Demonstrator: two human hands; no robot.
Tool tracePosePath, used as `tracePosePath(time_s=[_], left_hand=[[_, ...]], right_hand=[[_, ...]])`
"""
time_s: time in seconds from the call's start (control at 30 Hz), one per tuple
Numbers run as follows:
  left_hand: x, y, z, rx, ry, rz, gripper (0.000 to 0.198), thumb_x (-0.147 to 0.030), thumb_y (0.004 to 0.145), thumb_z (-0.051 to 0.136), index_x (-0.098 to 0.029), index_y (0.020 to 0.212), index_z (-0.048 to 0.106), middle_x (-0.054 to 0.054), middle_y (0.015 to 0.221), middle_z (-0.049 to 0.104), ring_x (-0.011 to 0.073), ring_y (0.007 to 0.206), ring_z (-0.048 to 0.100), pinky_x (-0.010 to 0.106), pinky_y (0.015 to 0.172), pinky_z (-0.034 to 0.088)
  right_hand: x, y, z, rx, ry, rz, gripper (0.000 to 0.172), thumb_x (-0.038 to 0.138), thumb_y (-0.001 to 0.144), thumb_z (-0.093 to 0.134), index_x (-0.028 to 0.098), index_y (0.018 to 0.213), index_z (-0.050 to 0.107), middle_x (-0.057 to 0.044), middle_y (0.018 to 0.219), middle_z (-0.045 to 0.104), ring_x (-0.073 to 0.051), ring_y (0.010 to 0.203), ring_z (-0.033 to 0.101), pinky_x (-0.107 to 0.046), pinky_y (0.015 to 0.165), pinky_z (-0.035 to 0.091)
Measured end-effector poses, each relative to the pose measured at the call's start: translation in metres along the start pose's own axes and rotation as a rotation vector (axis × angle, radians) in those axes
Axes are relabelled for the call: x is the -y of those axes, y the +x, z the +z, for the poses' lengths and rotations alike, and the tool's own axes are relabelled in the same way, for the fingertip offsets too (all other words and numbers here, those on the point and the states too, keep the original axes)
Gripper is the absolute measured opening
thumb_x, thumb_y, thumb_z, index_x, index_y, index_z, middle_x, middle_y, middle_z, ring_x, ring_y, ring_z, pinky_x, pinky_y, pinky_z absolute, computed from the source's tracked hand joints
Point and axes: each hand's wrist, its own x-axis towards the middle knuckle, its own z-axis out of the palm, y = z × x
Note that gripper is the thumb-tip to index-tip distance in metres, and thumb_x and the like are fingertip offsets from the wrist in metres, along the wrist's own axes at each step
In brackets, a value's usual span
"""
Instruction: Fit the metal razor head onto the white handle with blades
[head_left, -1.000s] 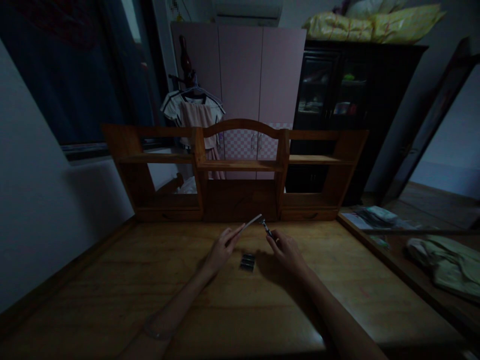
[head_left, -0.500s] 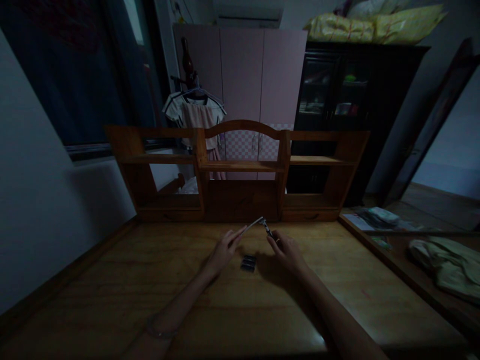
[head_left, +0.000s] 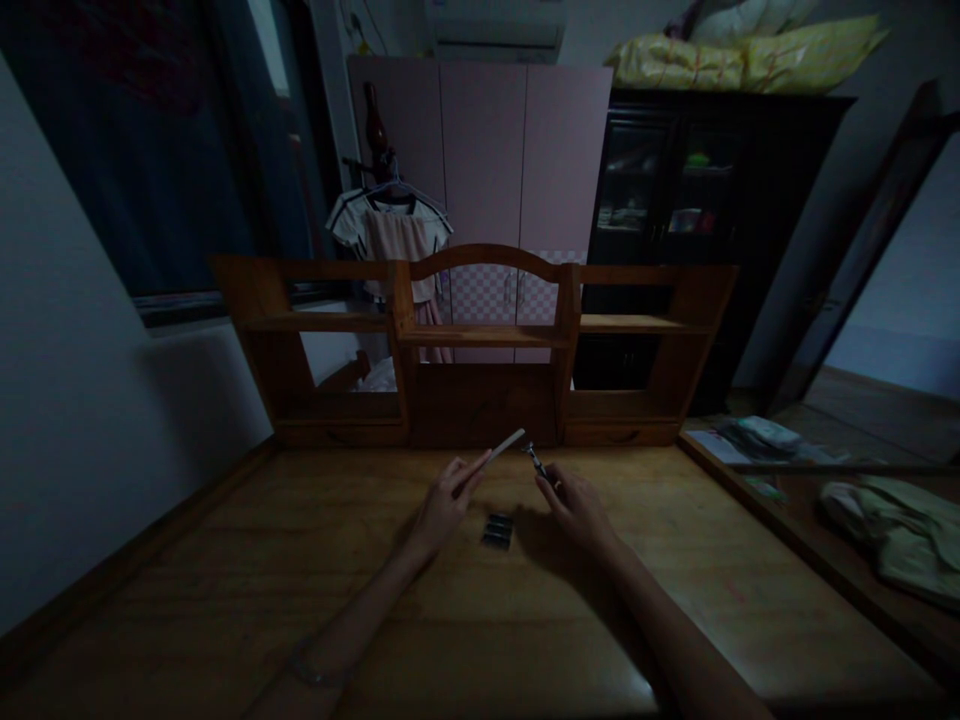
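My left hand [head_left: 448, 497] pinches a thin, pale, flat stick [head_left: 507, 442], its far end pointing up and to the right. I cannot make out what kind of stick it is. In my right hand [head_left: 576, 500], fingers are closed round the handle of a razor [head_left: 535, 458] with a dark grip and a shiny neck. The razor's head is tilted up to the left, close to the stick's tip with a small gap between them. Below and between both hands, a small dark pack of blade cartridges [head_left: 497, 531] lies on the wooden desk [head_left: 405, 640].
A wooden shelf unit [head_left: 487, 335] stands along the desk's back edge. To the right, beyond the desk's raised edge, lie a pale cloth [head_left: 907, 530] and some papers or packets [head_left: 761, 437]. A white wall [head_left: 90, 420] borders the left side.
The stick has come away from the razor's head and turned so that more of its flat side shows. The razor's head has dropped slightly. Both hands keep their grips.
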Motion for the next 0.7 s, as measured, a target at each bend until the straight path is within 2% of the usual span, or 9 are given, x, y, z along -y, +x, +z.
tracePosePath(time_s=[0.13,0.33,0.5,0.7], left_hand=[[0.002,0.0001,0.0006,0.059,-0.031,0.007,0.039,-0.032,0.092,0.045,-0.027,0.13,0.049,0.0,0.081,0.046,0.0117,0.075,0.046,0.021,0.07,0.037],[0.0074,0.0003,0.0009,0.001,-0.047,-0.006,0.039,-0.032,0.092,0.043,-0.025,0.131,0.048,0.001,0.085,0.05,0.0121,0.076,0.046,0.022,0.072,0.038],[0.0071,0.0004,0.0018,0.044,-0.04,-0.017,0.039,-0.033,0.092,0.044,-0.026,0.129,0.05,0.001,0.084,0.051,0.0127,0.076,0.048,0.023,0.074,0.039],[0.0059,0.0006,-0.0003,0.01,-0.036,-0.038,0.04,-0.033,0.092,0.042,-0.026,0.131,0.048,0.002,0.088,0.052,0.0132,0.079,0.049,0.024,0.076,0.04]], right_hand=[[-0.001,0.0,0.0006,-0.008,-0.027,-0.002,0.029,0.043,0.092,0.037,0.02,0.089,0.055,-0.002,0.074,0.061,-0.015,0.064,0.055,-0.025,0.058,0.035],[0.0014,-0.0002,-0.0005,-0.029,-0.021,0.009,0.028,0.042,0.093,0.037,0.02,0.09,0.054,-0.002,0.075,0.061,-0.015,0.064,0.056,-0.025,0.058,0.035],[0.0032,-0.0006,-0.0012,-0.006,-0.023,0.007,0.028,0.043,0.092,0.037,0.021,0.09,0.055,-0.002,0.077,0.063,-0.016,0.066,0.057,-0.025,0.06,0.036],[0.0026,0.0003,-0.0017,-0.02,-0.019,0.012,0.029,0.042,0.092,0.037,0.02,0.089,0.055,-0.002,0.076,0.062,-0.016,0.065,0.057,-0.025,0.059,0.036]])
